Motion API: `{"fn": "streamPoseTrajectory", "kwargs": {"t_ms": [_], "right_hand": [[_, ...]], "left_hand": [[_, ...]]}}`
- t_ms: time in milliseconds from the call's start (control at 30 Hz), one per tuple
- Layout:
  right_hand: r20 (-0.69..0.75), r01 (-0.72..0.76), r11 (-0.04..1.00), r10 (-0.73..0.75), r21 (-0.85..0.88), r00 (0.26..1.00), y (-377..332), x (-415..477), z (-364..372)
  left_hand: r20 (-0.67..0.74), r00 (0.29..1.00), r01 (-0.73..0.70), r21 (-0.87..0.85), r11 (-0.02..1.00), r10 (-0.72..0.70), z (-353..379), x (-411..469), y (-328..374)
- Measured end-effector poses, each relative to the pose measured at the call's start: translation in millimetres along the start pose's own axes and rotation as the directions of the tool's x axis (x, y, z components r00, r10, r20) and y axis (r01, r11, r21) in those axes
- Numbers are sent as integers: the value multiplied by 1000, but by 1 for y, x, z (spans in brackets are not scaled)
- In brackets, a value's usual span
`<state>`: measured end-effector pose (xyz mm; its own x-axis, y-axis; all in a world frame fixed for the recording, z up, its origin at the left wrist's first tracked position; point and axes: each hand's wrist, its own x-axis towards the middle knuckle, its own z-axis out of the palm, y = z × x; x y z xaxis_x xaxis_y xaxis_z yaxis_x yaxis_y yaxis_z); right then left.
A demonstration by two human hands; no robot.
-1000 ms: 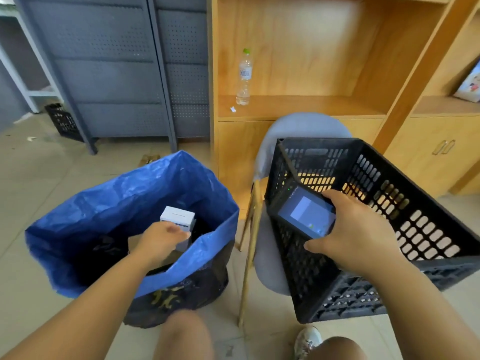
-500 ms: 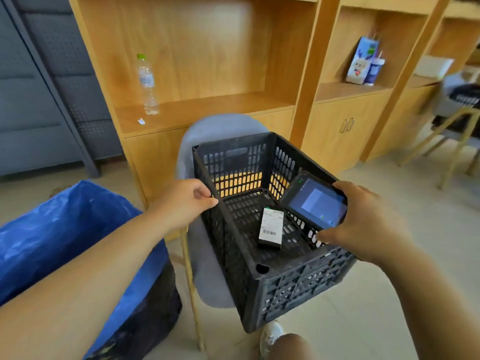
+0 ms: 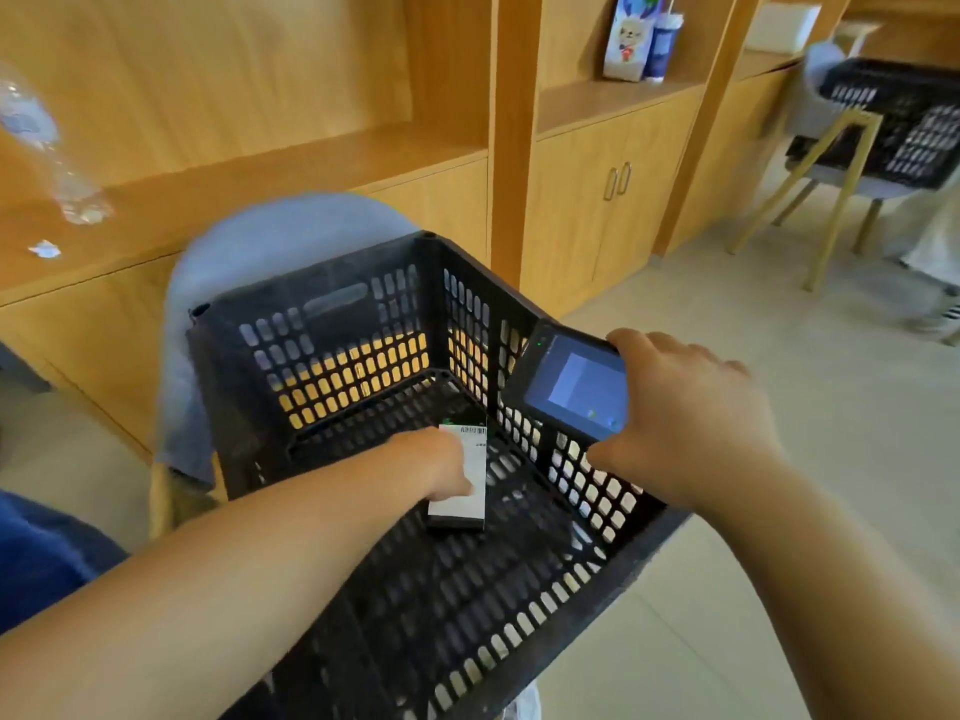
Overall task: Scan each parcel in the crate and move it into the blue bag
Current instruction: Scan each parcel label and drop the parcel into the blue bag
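Observation:
A black slatted crate point(image 3: 332, 324) sits on a grey chair point(image 3: 270, 236). One small dark parcel point(image 3: 472, 475) with a white barcode label lies on the crate floor. My left hand point(image 3: 439, 462) reaches inside and grips the parcel's left side, covering part of the label. My right hand point(image 3: 685, 423) holds a handheld scanner point(image 3: 576, 387) above the crate's right rim, its lit screen facing up. A corner of the blue bag point(image 3: 36, 558) shows at the lower left edge.
Wooden shelving and cabinets point(image 3: 597, 200) stand right behind the chair. A blurred water bottle point(image 3: 47, 148) stands on the left shelf, and cartons point(image 3: 631, 36) on the middle one. A second chair with another black crate point(image 3: 893, 122) stands at the far right on the tiled floor.
My left hand left the blue bag, passed the crate's left rim and now reaches down onto the parcel inside. The view swung right and closer, and the right hand kept the scanner.

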<state>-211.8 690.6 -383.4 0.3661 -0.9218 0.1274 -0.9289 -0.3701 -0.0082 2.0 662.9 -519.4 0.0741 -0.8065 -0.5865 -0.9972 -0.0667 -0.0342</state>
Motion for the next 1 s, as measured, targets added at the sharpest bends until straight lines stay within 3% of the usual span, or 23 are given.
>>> {"fn": "streamPoseTrajectory", "kwargs": {"t_ms": [133,200,333,467,833,1000], "right_hand": [[-8,40,998,-40,-55,999,3,23,14],[3,67,995,-67,-76,998,3,30,22],[3,97,991,-97,-94,995,6,37,33],[-11,97,991,-98,-88,995,13,41,38],[5,55,998,-55,-11,998,19,29,31],[-22,28,999,-27,44,999,12,12,15]], "left_hand": [[100,993,61,-8,998,-60,24,46,14],[117,981,162,-74,984,-152,37,64,20],[212,908,407,-249,879,-360,64,84,29],[197,877,480,-396,783,-438,83,90,33],[66,894,418,-478,772,-444,30,60,9],[-56,922,263,-638,724,-384,-7,12,-17]]}}
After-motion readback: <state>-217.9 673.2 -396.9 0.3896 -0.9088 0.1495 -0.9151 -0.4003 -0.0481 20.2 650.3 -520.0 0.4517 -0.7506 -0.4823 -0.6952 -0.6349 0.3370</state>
